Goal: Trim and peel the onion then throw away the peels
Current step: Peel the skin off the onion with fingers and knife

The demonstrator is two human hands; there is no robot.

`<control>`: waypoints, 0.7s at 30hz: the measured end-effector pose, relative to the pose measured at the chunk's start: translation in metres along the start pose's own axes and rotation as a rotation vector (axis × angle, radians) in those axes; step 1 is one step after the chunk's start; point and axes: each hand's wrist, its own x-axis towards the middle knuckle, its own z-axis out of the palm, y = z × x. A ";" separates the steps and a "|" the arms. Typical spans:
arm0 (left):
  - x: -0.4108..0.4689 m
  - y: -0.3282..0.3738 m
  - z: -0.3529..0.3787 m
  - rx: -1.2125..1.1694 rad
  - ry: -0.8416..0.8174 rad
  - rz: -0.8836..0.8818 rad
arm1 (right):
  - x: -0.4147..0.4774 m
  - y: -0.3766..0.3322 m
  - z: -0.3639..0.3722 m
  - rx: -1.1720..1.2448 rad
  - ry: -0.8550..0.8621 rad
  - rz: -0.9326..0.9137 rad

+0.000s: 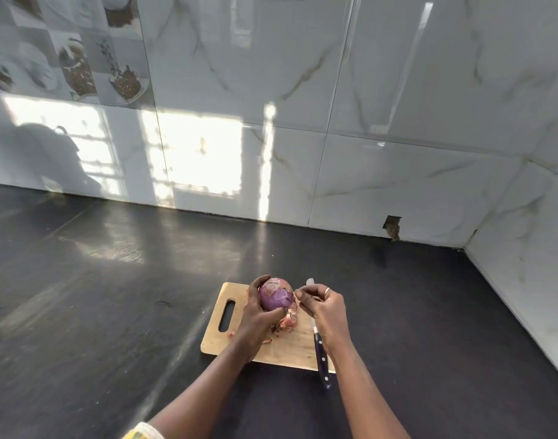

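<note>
Onion (276,298), one, purple, half-peeled, lower centre of frame, gripped by left hand (255,315), right hand (322,307) pinching its right edge, one peel pile (288,323) beneath, one knife (322,359), one wooden cutting board (282,350), dark countertop (112,280), tiled wall (303,90) beyond

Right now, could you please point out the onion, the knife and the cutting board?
onion (274,301): head view, its peeled purple side.
knife (321,359): head view, its dark riveted handle.
cutting board (290,350): head view, bare wood at front.

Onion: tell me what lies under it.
Below the onion, gripped by the left hand, loose peels sit on the cutting board. The hand covers the board left of them, so anything there is hidden.
</note>
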 end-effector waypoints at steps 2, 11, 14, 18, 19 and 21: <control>-0.001 0.001 0.001 0.082 0.007 0.021 | -0.001 -0.003 0.002 -0.076 -0.013 -0.048; 0.005 -0.003 0.001 0.292 0.044 0.121 | -0.009 -0.011 0.009 -0.365 -0.006 -0.178; 0.005 -0.004 0.003 0.331 0.059 0.135 | -0.009 -0.010 0.010 -0.424 0.020 -0.192; 0.006 -0.002 0.005 0.389 0.068 0.147 | -0.009 -0.012 0.012 -0.460 0.042 -0.206; 0.006 -0.002 0.006 0.401 0.071 0.147 | -0.009 -0.012 0.012 -0.468 0.053 -0.204; 0.006 -0.003 0.006 0.418 0.071 0.154 | -0.009 -0.014 0.012 -0.483 0.069 -0.195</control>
